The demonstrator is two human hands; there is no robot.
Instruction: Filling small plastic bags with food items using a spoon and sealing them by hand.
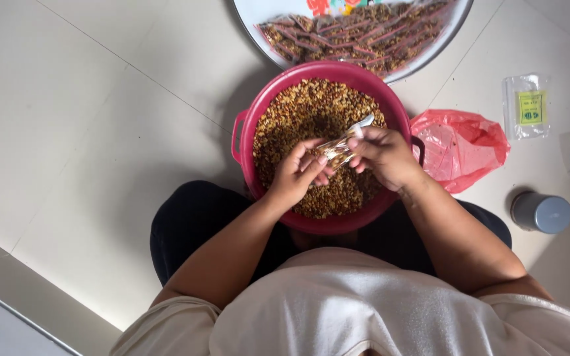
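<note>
A pale tiled floor (100,118) is seen bearing a pink basin (249,125), a round white tray (258,16) just beyond it, a crumpled red plastic bag (460,142), two small clear packets (526,105) and a grey cylindrical container (541,212)

A basin (245,132) full of mixed nuts (298,112) stands on the floor (100,132) just before the person's knees. Over it, the left hand (295,175) and right hand (384,155) hold a small packet (341,145) between them. Beyond the basin lies a round tray (252,10) bearing filled packets (364,33). Right of the basin lies a crumpled bag (460,145); farther right, two flat pouches (526,105), with a can (541,212) nearer the person.
</note>
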